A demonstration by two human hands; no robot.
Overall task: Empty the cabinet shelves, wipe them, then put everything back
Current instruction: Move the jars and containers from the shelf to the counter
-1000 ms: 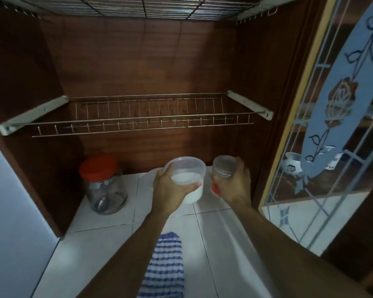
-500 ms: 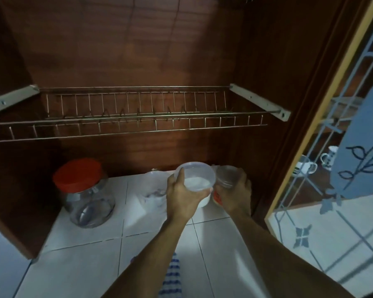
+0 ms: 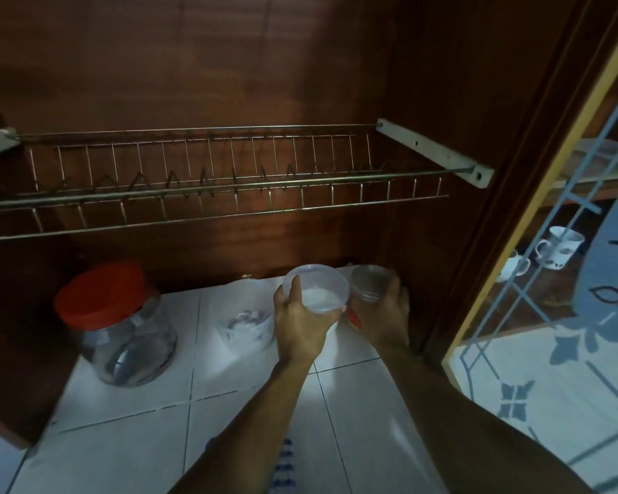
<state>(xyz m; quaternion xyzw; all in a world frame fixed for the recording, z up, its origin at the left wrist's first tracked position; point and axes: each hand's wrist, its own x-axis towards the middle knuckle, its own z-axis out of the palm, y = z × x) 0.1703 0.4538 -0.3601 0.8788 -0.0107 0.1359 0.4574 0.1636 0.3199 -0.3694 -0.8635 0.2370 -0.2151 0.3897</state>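
A white tiled counter [image 3: 354,440] runs into a dark wood cabinet [image 3: 229,65], under a wire rack [image 3: 211,187]. A glass door [image 3: 536,279] stands open along the right edge. Near the back right corner, the left hand [image 3: 300,326] grips a tub [image 3: 318,288] of white powder. The right hand [image 3: 386,315] clasps a small jar [image 3: 368,281] just beside it, close to the cabinet's right wall. A second tub [image 3: 245,322] sits just left of these, and a red-lidded jar [image 3: 118,322] stands at the back left. A striped cloth [image 3: 286,465] lies at the front edge, with open tiles on either side.

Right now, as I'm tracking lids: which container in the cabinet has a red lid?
The large glass jar at far left; no other container shows red on top.
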